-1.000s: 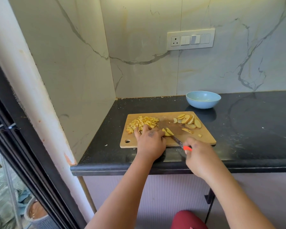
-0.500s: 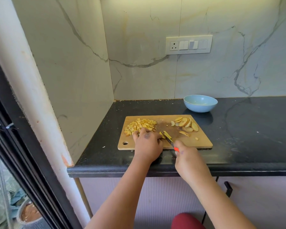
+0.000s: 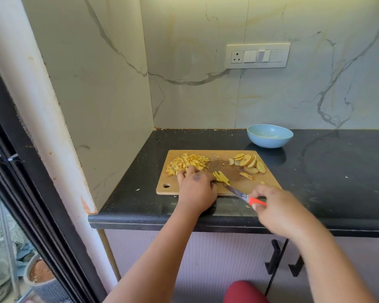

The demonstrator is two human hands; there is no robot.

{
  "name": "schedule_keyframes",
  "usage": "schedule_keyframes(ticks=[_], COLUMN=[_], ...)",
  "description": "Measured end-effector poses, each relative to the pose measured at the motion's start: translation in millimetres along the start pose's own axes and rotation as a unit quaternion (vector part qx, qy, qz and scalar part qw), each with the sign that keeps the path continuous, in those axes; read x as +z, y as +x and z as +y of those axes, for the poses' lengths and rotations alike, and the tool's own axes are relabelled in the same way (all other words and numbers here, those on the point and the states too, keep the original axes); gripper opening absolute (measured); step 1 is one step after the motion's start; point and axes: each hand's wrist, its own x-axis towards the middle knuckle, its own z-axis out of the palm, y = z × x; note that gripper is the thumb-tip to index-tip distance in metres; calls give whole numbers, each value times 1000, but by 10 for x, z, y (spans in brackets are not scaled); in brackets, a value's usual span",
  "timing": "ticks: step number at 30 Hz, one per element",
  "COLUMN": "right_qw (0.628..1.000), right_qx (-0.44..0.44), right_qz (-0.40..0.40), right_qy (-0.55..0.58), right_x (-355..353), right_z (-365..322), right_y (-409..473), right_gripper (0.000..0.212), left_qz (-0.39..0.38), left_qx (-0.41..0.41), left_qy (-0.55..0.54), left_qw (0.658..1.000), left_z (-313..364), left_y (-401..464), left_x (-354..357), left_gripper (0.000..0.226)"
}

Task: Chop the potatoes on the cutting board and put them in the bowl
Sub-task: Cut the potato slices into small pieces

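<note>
Knife [image 3: 236, 192] being gripped in right hand [image 3: 280, 209], left hand [image 3: 196, 189] pinning potato strips [image 3: 221, 177]; keeping fingertips tucked, slicing crosswise seems best

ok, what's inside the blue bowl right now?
The light blue round bowl shows only bare interior on the visible far wall and base: no potato pieces. Its near rim hides the front of the inside, so that part cannot be checked.
</note>
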Motion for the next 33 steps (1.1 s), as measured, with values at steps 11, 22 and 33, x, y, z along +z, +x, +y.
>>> schedule_keyframes(ticks=[11,22,33], right_qw=[932,921,928], right_qx=[-45,-75,-99], right_qz=[240,272,262], right_qy=[269,269,247], right_x=[131,269,282], right_z=[465,659,696], right_y=[892,1051,1120], right_gripper=[9,8,13], left_qz=[14,-147,-194], left_qx=[14,135,204], left_qy=[-41,57,176], left_qw=[999,978,943], left_z=[56,640,450], left_y=[2,585,767], left_x=[-14,100,-297], left_gripper=[29,27,17])
